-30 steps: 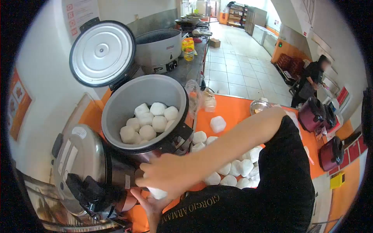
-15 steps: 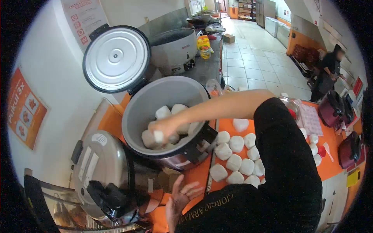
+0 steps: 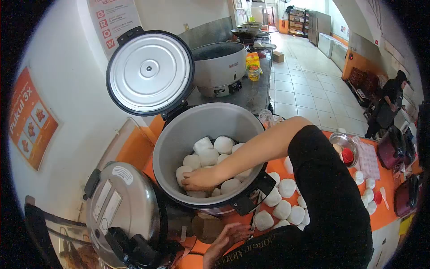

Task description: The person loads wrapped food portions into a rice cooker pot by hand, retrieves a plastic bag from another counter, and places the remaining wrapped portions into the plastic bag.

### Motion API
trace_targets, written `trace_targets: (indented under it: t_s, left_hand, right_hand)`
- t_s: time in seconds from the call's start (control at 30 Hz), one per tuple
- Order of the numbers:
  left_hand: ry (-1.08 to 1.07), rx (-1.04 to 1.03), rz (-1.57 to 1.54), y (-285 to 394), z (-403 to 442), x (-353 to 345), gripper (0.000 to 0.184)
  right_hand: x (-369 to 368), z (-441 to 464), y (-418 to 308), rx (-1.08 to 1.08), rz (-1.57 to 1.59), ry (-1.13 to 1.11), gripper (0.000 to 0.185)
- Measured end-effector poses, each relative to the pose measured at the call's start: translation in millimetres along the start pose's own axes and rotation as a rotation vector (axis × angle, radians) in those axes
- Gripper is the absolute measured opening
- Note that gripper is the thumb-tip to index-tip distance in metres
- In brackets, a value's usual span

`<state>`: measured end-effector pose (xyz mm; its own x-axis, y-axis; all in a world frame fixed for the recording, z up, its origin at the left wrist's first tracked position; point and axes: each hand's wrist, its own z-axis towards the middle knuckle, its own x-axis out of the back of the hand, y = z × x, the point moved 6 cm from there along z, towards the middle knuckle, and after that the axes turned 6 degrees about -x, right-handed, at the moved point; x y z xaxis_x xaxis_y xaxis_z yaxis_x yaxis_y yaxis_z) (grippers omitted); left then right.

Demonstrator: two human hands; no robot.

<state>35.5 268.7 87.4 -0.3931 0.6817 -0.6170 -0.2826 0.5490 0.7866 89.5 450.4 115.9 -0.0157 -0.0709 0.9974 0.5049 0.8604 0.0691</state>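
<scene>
My right hand (image 3: 200, 179) is down inside the open rice warmer pot (image 3: 179, 130). Its curled fingers are against a white rounded bundle (image 3: 182, 172) at the pot's left side, probably a wrapped rice portion; part of the grip is hidden. Several similar white bundles (image 3: 208, 157) lie heaped around the hand in the pot. My left hand (image 3: 228, 240) holds nothing, with fingers apart, below the pot near a brown cardboard piece (image 3: 208, 227). More white bundles (image 3: 282, 209) are in rows on the orange table (image 3: 237, 218) to the right, partly hidden by my right sleeve.
The raised pot lid (image 3: 150, 71) leans back at the left. A closed cooker (image 3: 127, 201) stands at the front left. Behind are a grey cooker (image 3: 219, 67) and a yellow packet (image 3: 253, 60). A metal bowl (image 3: 347, 145) sits right; a person (image 3: 392, 98) stands beyond.
My right hand has gone lower into the pot, where the bundle it carried now rests among the others. The view has shifted, and my left hand appears farther right and lower.
</scene>
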Motion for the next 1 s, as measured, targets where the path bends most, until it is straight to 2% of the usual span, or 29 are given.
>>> trace_targets:
  t_s: [0.07, 0.13, 0.27, 0.3, 0.33, 0.4, 0.43, 0.47, 0.53, 0.57, 0.6, 0.67, 0.73, 0.77, 0.8, 0.87, 0.93, 0.97, 1.0]
  left_hand:
    - [-0.078, 0.044, 0.022, -5, 2, 2, 0.063]
    - [-0.092, 0.041, 0.034, -5, 3, 2, 0.063]
    - [-0.100, 0.119, 0.038, -5, -2, -9, 0.061]
    - [-0.102, 0.124, 0.031, -8, -1, -7, 0.061]
    - [-0.271, 0.088, 0.141, -11, -1, -9, 0.058]
    - [-0.654, -0.055, 0.366, 0, -7, -36, 0.054]
    - [-0.649, -0.045, 0.355, 8, -5, -43, 0.054]
    - [-0.757, -0.035, 0.412, 10, -12, -58, 0.054]
    - [-0.914, -0.081, 0.587, 10, -22, -81, 0.056]
    - [-0.911, -0.084, 0.573, 18, -22, -97, 0.056]
    - [-0.999, -0.125, 0.616, 31, -25, -121, 0.056]
    - [-1.100, -0.171, 0.672, 41, -31, -161, 0.056]
    - [-1.327, -0.449, 0.635, 47, -45, -205, 0.047]
    - [-1.357, -0.330, 0.579, 51, -51, -228, 0.057]
    - [-1.358, -0.347, 0.575, 48, -46, -241, 0.052]
    - [-1.378, -0.363, 0.555, 30, -39, -266, 0.048]
    - [-1.553, -0.206, 0.455, 2, -35, -286, 0.036]
    - [-1.582, -0.205, 0.440, -7, -33, -299, 0.036]
    - [-1.656, -0.193, 0.310, -15, -35, -313, 0.030]
  right_hand:
    - [7, 6, 0, -0.029, -0.012, -0.009, 0.047]
    - [0, 11, -4, -0.101, -0.080, -0.140, 0.050]
    - [5, 10, 0, -0.074, -0.059, -0.157, 0.046]
    - [8, 9, 11, -0.238, 0.145, -0.228, 0.039]
    - [10, 3, 20, -0.402, 0.353, -0.296, 0.033]
    - [66, -17, -4, -0.140, 0.110, -0.152, 0.024]
    - [83, -25, -2, -0.228, 0.127, -0.073, 0.023]
    - [96, -33, -4, -0.314, 0.150, 0.001, 0.021]
    - [160, -83, -40, -0.253, 0.382, 0.300, 0.019]
    - [171, -109, -59, -0.243, 0.424, 0.397, 0.019]
    - [182, -138, -75, -0.233, 0.455, 0.498, 0.018]
    - [183, -191, -111, -0.248, 0.600, 0.503, 0.021]
    - [170, -243, -143, -0.303, 0.772, 0.493, 0.025]
    - [153, -270, -156, -0.433, 0.981, 0.512, 0.026]
    - [129, -295, -170, -0.567, 1.192, 0.531, 0.027]
    - [78, -341, -197, -0.750, 1.454, 0.799, 0.026]
    - [31, -378, -230, -1.004, 1.581, 0.980, 0.026]
    - [8, -394, -251, -1.189, 1.580, 1.000, 0.026]
    - [-14, -408, -269, -1.242, 1.377, 0.968, 0.026]
